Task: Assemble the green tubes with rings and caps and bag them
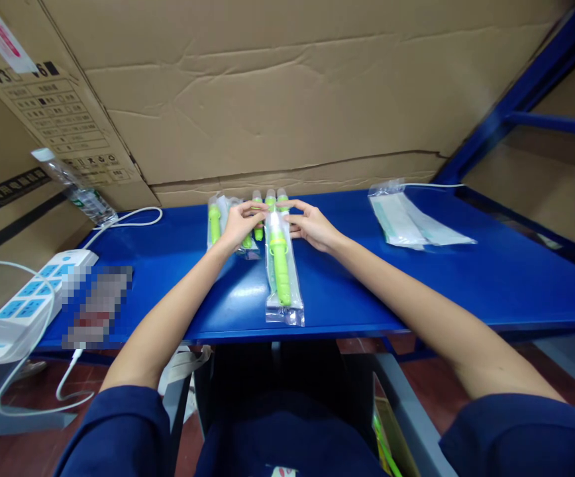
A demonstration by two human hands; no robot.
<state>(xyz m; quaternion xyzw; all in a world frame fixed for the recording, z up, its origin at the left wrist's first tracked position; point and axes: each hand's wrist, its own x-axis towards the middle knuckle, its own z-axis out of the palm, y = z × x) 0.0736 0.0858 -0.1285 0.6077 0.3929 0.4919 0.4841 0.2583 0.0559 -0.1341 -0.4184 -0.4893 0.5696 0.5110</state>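
A clear plastic bag (295,281) with a green-handled item (281,268) inside lies upright-pointing on the blue table, near its front edge. At the bag's far end, my left hand (242,222) pinches the left corner between thumb and fingers. My right hand (313,225) is at the right corner of the same end, thumb and index finger on the plastic. Behind the hands stand several green items with clear caps (270,197). Just left of my left hand lie more bagged green items (214,224).
Flat clear packets (409,218) lie at the right on the table (471,285). A white power strip (34,298), cables, a blurred phone-like object (99,308) and a plastic bottle (81,192) are at the left. Cardboard (292,99) stands behind.
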